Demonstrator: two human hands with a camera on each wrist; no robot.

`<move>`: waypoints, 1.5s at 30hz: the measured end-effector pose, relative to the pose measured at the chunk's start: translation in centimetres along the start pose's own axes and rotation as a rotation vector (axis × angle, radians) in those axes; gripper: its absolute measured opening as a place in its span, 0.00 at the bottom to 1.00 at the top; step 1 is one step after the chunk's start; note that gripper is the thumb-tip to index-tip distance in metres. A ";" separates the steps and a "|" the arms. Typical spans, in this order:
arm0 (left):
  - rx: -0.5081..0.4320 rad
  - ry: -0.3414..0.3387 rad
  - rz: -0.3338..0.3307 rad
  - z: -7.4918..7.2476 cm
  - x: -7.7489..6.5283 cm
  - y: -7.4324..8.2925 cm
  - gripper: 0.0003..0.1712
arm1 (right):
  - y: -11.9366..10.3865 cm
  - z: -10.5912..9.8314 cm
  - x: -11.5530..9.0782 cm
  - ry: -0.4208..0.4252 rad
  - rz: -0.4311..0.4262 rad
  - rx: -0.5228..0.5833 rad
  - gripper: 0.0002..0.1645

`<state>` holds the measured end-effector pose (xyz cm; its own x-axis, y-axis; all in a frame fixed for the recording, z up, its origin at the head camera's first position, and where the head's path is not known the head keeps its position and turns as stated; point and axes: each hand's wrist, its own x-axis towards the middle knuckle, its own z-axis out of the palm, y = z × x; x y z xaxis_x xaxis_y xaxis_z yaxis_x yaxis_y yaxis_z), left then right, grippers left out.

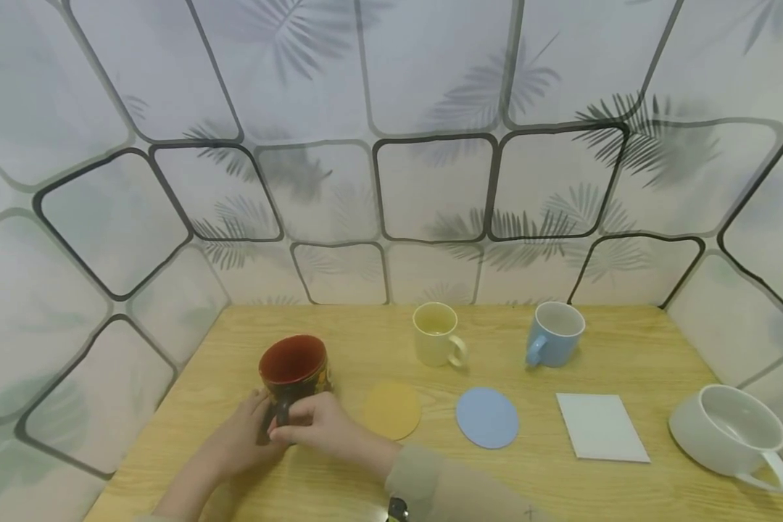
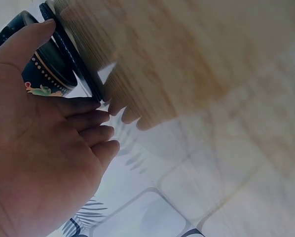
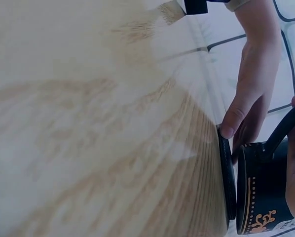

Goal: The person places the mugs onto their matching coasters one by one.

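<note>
A dark mug [image 1: 296, 380] with a red inside and painted decoration stands at the left of the table. My right hand [image 1: 322, 426] grips its handle. The left hand [image 1: 240, 435] lies at the mug's near left side, low by its base. In the left wrist view, a thin black coaster [image 2: 72, 54] sits between that hand's thumb and fingertips, held at its edge. The right wrist view shows the mug's base [image 3: 242, 192] close over the coaster, slightly tilted, with a narrow gap between them. In the head view the coaster is hidden by the mug and hands.
Right of the mug lie a yellow round coaster [image 1: 392, 411], a blue round coaster [image 1: 487, 417] and a white square coaster [image 1: 602, 427]. Behind them stand a yellow mug [image 1: 433, 344] and a blue mug [image 1: 551, 348]. A large white cup [image 1: 711, 428] is at far right.
</note>
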<state>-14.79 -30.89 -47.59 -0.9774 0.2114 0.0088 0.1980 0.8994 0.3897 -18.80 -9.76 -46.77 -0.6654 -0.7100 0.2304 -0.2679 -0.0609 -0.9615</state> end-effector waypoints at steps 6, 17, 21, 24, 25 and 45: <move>0.034 0.001 0.012 0.0 0.1 0.1 0.51 | 0.0 0.1 0.1 -0.003 -0.001 -0.059 0.09; 0.101 0.212 0.228 1.9 0.3 -2.8 0.38 | 0.7 0.5 0.0 -0.065 -0.004 -0.112 0.09; 0.108 0.212 0.252 2.4 0.6 -4.1 0.39 | 0.5 0.3 -0.2 -0.104 -0.010 -0.247 0.09; 0.119 0.222 0.266 3.5 1.1 -5.9 0.40 | 0.3 0.1 -0.2 -0.132 -0.028 -0.362 0.11; 0.122 0.222 0.263 3.9 1.3 -6.5 0.40 | 0.2 0.1 -0.2 -0.135 -0.037 -0.411 0.13; 0.090 0.230 0.294 5.4 2.2 -8.5 0.46 | -0.5 2.3 -0.7 0.119 -0.131 -0.734 0.09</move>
<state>-18.21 -36.01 -55.84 -0.8668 0.3837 0.3186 0.4686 0.8452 0.2570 -16.63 -10.89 -46.83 -0.6556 -0.6461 0.3909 -0.7178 0.3726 -0.5881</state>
